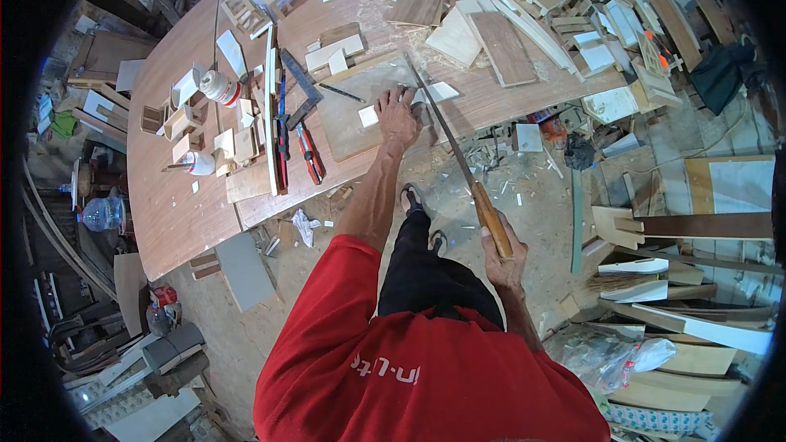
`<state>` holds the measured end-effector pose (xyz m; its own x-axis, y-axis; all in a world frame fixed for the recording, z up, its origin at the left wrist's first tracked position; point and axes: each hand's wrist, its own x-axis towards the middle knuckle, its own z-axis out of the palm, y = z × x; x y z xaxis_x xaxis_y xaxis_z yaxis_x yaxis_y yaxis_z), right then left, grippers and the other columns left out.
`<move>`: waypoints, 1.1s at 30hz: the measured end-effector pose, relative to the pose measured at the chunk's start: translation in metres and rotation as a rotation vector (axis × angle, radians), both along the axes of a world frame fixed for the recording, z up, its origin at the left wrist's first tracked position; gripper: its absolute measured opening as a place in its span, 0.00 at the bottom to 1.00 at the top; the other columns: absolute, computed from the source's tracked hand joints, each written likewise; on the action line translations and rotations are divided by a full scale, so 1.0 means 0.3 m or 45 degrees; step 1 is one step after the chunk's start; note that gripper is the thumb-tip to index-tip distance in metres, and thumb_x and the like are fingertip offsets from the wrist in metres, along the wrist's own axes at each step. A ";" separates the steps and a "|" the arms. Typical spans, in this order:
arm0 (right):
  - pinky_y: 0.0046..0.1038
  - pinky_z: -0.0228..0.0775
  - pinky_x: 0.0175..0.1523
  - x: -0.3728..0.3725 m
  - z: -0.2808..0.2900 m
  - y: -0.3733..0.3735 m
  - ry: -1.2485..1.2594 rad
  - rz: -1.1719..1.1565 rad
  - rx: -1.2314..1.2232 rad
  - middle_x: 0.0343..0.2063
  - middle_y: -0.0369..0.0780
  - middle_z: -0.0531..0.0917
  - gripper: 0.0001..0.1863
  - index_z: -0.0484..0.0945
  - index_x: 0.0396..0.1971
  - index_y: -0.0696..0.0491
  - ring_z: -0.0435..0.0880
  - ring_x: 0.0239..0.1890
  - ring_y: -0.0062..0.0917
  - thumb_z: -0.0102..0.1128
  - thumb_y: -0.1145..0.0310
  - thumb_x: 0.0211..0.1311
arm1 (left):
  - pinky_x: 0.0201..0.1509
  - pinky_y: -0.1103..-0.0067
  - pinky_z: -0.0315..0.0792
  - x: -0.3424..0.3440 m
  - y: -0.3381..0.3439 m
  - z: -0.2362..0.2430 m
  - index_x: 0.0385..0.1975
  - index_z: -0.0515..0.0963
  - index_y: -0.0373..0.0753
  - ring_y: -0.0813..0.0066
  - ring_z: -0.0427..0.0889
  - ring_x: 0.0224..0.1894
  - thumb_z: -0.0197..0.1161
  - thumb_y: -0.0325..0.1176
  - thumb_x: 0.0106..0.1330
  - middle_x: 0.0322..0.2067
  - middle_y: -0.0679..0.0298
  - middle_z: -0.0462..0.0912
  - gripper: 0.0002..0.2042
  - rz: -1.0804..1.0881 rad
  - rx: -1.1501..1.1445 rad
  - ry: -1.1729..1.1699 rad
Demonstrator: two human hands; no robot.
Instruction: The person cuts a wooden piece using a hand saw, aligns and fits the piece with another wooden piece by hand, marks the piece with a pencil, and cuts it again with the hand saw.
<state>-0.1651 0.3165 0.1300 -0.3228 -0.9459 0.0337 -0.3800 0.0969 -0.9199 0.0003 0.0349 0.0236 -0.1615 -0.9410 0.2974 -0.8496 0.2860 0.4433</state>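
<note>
My right hand (503, 255) is wrapped round the wooden handle of a handsaw (458, 153). The saw's long thin blade reaches away from me, crossing over a white strip (438, 93) near its right part. With fingers bent down, my left hand (398, 119) holds that strip against a flat grey-brown board (348, 127) on the table. The strip's left end (368, 116) sticks out beside the hand, and its middle is hidden under the fingers. Whether the blade touches the strip, I cannot tell. A dark pencil-like stick (342, 93) lies left of the hand.
On the table (176, 221), left of the board, lie a dark try square (303, 90), a red-and-black cutter (309, 155), a white bottle (219, 87) and several small wooden pieces. Planks (501, 49) and offcuts fill the far right. Scraps litter the floor (524, 229).
</note>
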 end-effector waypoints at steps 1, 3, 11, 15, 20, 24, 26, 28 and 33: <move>0.27 0.77 0.38 0.001 0.006 0.007 0.003 0.008 0.029 0.40 0.49 0.84 0.22 0.73 0.55 0.61 0.86 0.35 0.29 0.60 0.73 0.62 | 0.63 0.61 0.57 0.002 0.000 0.000 0.52 0.76 0.49 0.57 0.65 0.57 0.66 0.35 0.54 0.53 0.64 0.72 0.22 0.006 0.009 0.012; 0.27 0.76 0.37 -0.004 0.007 0.029 0.041 0.014 -0.002 0.40 0.49 0.84 0.21 0.73 0.55 0.61 0.86 0.34 0.28 0.60 0.73 0.62 | 0.63 0.61 0.56 0.000 0.003 0.007 0.52 0.76 0.49 0.57 0.65 0.57 0.66 0.34 0.54 0.53 0.64 0.72 0.22 0.006 0.031 0.008; 0.26 0.76 0.39 0.013 0.042 0.002 0.002 0.014 0.002 0.39 0.48 0.85 0.21 0.73 0.55 0.61 0.86 0.34 0.26 0.60 0.72 0.62 | 0.64 0.61 0.54 -0.006 -0.005 0.027 0.51 0.77 0.49 0.57 0.65 0.58 0.66 0.35 0.53 0.53 0.63 0.72 0.22 0.017 0.127 0.020; 0.27 0.76 0.39 0.002 0.036 0.033 0.009 -0.003 0.028 0.38 0.49 0.84 0.21 0.73 0.56 0.59 0.85 0.35 0.27 0.58 0.71 0.63 | 0.64 0.60 0.53 -0.006 -0.009 0.023 0.51 0.77 0.49 0.57 0.64 0.59 0.67 0.34 0.51 0.54 0.63 0.72 0.23 0.051 0.138 0.033; 0.27 0.76 0.37 0.001 0.043 0.006 0.164 0.059 0.002 0.36 0.49 0.83 0.22 0.72 0.57 0.59 0.86 0.33 0.27 0.58 0.72 0.63 | 0.63 0.60 0.53 -0.014 -0.001 0.044 0.51 0.76 0.49 0.57 0.64 0.59 0.67 0.34 0.51 0.55 0.62 0.71 0.23 0.044 0.183 0.013; 0.26 0.75 0.33 0.004 0.069 0.024 0.049 0.042 0.023 0.33 0.48 0.83 0.21 0.72 0.56 0.59 0.84 0.28 0.25 0.58 0.73 0.62 | 0.62 0.60 0.54 -0.018 0.003 0.043 0.50 0.76 0.48 0.57 0.65 0.58 0.67 0.34 0.51 0.53 0.62 0.71 0.22 0.056 0.158 0.036; 0.26 0.74 0.32 -0.001 0.069 0.034 0.055 0.045 0.005 0.33 0.48 0.83 0.21 0.72 0.56 0.59 0.83 0.26 0.24 0.58 0.73 0.62 | 0.61 0.60 0.55 -0.016 0.004 0.039 0.48 0.77 0.47 0.58 0.65 0.57 0.67 0.33 0.51 0.51 0.62 0.72 0.21 0.067 0.136 0.042; 0.25 0.74 0.33 -0.008 0.046 0.031 0.126 0.069 0.028 0.31 0.47 0.83 0.21 0.72 0.56 0.59 0.81 0.26 0.23 0.58 0.74 0.62 | 0.63 0.59 0.53 -0.013 0.002 0.029 0.49 0.76 0.47 0.58 0.65 0.58 0.66 0.34 0.53 0.53 0.63 0.71 0.21 0.028 0.083 0.037; 0.25 0.74 0.33 -0.008 0.061 0.013 0.062 0.049 0.018 0.31 0.47 0.83 0.20 0.73 0.55 0.59 0.81 0.26 0.21 0.58 0.74 0.63 | 0.63 0.59 0.53 -0.026 0.012 0.009 0.51 0.76 0.47 0.58 0.65 0.58 0.66 0.35 0.55 0.53 0.63 0.72 0.21 0.066 -0.011 -0.030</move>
